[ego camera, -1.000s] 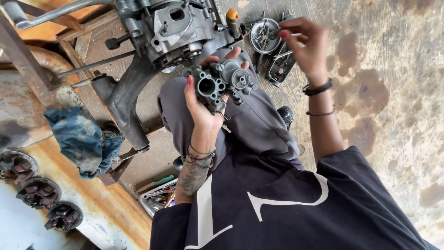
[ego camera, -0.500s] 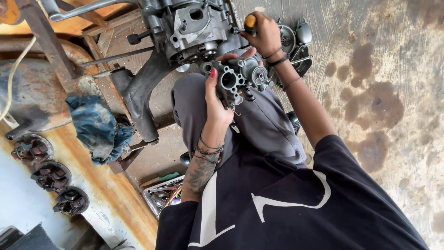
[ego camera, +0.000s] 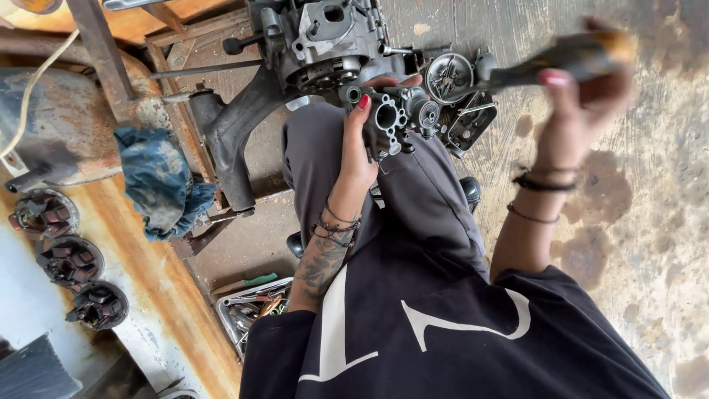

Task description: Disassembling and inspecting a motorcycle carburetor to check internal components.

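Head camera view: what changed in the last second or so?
The right hand left the parts on the floor, took hold of a screwdriver and has swung it up and out to the right, blurred in motion. The left hand still grips the grey carburettor above the lap. The engine block and blue rag stayed put.

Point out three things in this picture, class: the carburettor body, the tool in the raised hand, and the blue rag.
carburettor body (ego camera: 395,122), head view, on its round bore.
screwdriver (ego camera: 550,63), head view, on its blurred dark shaft near the handle.
blue rag (ego camera: 159,181), head view, on the middle of the crumpled cloth.
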